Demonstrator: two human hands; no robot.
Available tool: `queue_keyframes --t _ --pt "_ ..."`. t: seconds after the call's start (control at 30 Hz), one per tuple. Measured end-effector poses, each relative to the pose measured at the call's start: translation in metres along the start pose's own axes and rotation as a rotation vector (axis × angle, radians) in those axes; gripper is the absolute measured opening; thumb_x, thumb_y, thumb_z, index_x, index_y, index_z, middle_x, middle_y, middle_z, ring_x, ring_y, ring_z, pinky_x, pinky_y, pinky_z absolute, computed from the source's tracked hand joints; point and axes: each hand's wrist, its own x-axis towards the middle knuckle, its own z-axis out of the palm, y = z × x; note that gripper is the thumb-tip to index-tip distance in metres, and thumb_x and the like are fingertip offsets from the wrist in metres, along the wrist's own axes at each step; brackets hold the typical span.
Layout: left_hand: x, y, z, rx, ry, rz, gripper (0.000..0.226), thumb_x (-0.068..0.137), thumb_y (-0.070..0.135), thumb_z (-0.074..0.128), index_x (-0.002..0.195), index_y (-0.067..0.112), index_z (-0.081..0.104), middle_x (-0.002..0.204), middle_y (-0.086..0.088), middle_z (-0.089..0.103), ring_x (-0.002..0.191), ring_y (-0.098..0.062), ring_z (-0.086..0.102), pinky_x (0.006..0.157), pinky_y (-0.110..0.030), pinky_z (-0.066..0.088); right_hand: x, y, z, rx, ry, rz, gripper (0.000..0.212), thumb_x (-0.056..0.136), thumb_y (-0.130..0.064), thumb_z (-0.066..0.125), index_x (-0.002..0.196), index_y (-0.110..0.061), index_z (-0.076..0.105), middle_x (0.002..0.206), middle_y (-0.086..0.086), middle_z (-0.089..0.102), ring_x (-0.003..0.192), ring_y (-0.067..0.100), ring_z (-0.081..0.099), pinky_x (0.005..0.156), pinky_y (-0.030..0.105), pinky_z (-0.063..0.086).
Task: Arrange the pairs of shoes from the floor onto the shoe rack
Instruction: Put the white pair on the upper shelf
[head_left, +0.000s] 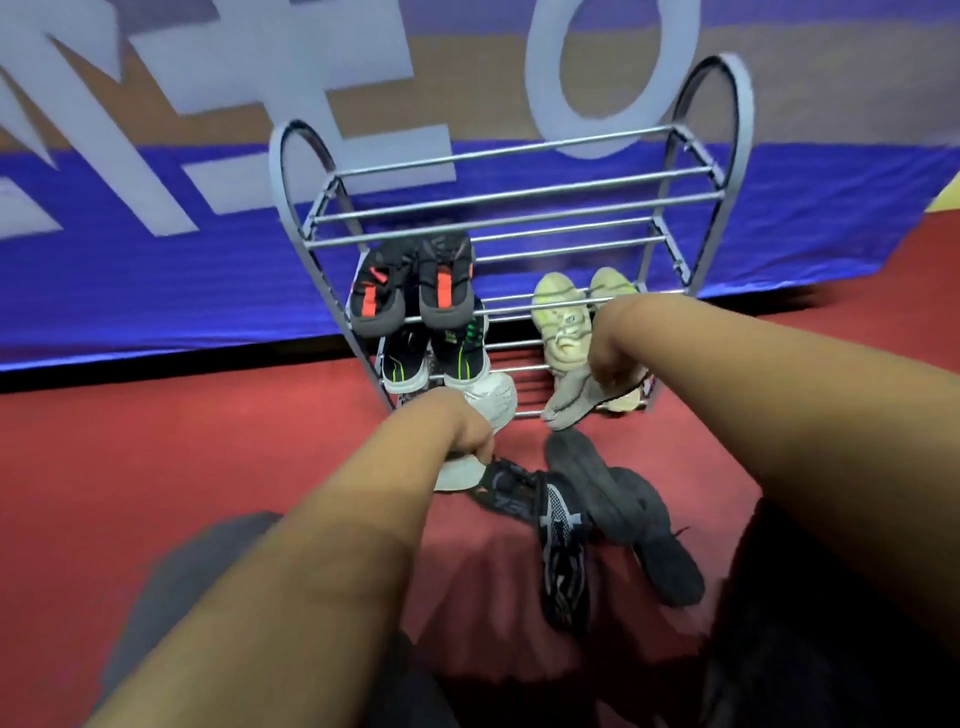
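A grey metal shoe rack (519, 195) stands on the red floor against a blue banner. On its left side sit a black pair with orange marks (413, 288) and, one shelf lower, a black pair with green stripes (434, 358). A pale yellow pair (563, 312) is on the right side. My left hand (460, 428) is closed on a white shoe (485, 410) at the rack's foot. My right hand (610, 353) grips a beige shoe (571, 402) at the lowest shelf. A black patterned shoe (556, 540) and a plain black shoe (631, 514) lie on the floor.
The red carpet (182, 457) spreads to the left of the rack. The blue banner (156, 270) with large pale letters runs behind it. The upper rack shelves (519, 218) hold nothing. My dark-clothed knees fill the bottom corners.
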Motion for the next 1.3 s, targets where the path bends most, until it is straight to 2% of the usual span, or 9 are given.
queue_keyframes --t 0.1,0.27,0.37,0.47,0.53,0.63,0.77,1.17,1.3 --pt "-0.025 0.018 -0.038 0.019 0.030 0.062 0.032 0.070 0.028 0.084 0.089 0.005 0.075 0.079 -0.011 0.070 0.059 -0.026 0.066 0.057 -0.027 0.054 -0.026 0.029 -0.006 0.207 0.137 0.031 0.026 0.090 -0.031 0.064 0.071 -0.014 0.069 0.072 0.003 0.067 0.063 0.022 0.060 0.067 0.029 0.051" --pt "-0.025 0.040 -0.058 -0.041 0.301 0.191 0.038 0.066 0.049 0.076 0.077 0.013 0.067 0.078 -0.006 0.070 0.068 -0.024 0.069 0.064 -0.030 0.056 -0.030 0.062 0.006 0.624 0.540 0.158 0.030 0.082 -0.044 0.060 0.082 -0.013 0.059 0.094 0.009 0.060 0.092 0.035 0.059 0.080 0.037 0.055" --pt "-0.015 0.063 -0.053 -0.097 0.414 0.236 0.041 0.069 0.055 0.072 0.078 0.017 0.060 0.075 0.000 0.061 0.071 -0.025 0.062 0.066 -0.032 0.049 -0.015 0.072 0.011 0.812 0.576 0.208 0.045 0.087 -0.049 0.059 0.111 -0.011 0.064 0.120 0.019 0.060 0.091 0.034 0.058 0.072 0.035 0.048" --pt "-0.001 0.090 -0.051 -0.143 0.457 0.275 0.043 0.069 0.059 0.070 0.076 0.017 0.057 0.081 -0.004 0.065 0.076 -0.030 0.063 0.066 -0.033 0.047 0.008 0.079 0.009 0.996 0.559 0.213 0.053 0.087 -0.047 0.060 0.116 -0.003 0.064 0.122 0.021 0.062 0.069 0.024 0.052 0.053 0.029 0.035" --pt "0.015 0.107 -0.050 -0.168 0.471 0.284 0.042 0.071 0.057 0.071 0.073 0.018 0.054 0.085 -0.006 0.066 0.079 -0.031 0.063 0.065 -0.032 0.046 0.026 0.082 0.007 1.128 0.545 0.208 0.056 0.088 -0.046 0.062 0.123 -0.002 0.064 0.125 0.021 0.061 0.067 0.023 0.051 0.051 0.029 0.033" --pt "0.042 0.129 -0.051 -0.204 0.509 0.283 0.039 0.073 0.054 0.072 0.076 0.021 0.053 0.089 -0.004 0.065 0.081 -0.030 0.061 0.067 -0.031 0.045 0.052 0.083 0.003 1.281 0.578 0.215 0.058 0.090 -0.043 0.064 0.130 -0.001 0.062 0.134 0.022 0.051 0.068 0.022 0.050 0.060 0.030 0.039" --pt "0.082 0.154 -0.053 -0.223 0.571 0.297 0.053 0.074 0.059 0.069 0.103 0.016 0.065 0.094 -0.003 0.069 0.086 -0.030 0.067 0.067 -0.032 0.048 0.091 0.082 -0.003 1.395 0.649 0.273 0.058 0.092 -0.045 0.058 0.127 0.001 0.060 0.133 0.022 0.049 0.093 0.036 0.058 0.073 0.035 0.042" --pt "0.148 0.201 -0.044 -0.190 0.572 0.253 0.039 0.074 0.054 0.069 0.092 0.019 0.068 0.089 0.000 0.068 0.080 -0.028 0.062 0.068 -0.033 0.049 0.157 0.073 -0.012 1.393 0.789 0.377 0.059 0.095 -0.036 0.065 0.135 0.005 0.051 0.140 0.021 0.048 0.118 0.040 0.058 0.086 0.039 0.045" --pt "0.154 0.207 -0.042 -0.185 0.529 0.283 0.058 0.068 0.067 0.067 0.099 0.018 0.068 0.098 -0.002 0.069 0.087 -0.027 0.065 0.070 -0.035 0.052 0.166 0.070 -0.007 1.312 0.789 0.347 0.069 0.092 -0.040 0.073 0.140 0.003 0.047 0.146 0.018 0.042 0.128 0.041 0.054 0.101 0.044 0.047"
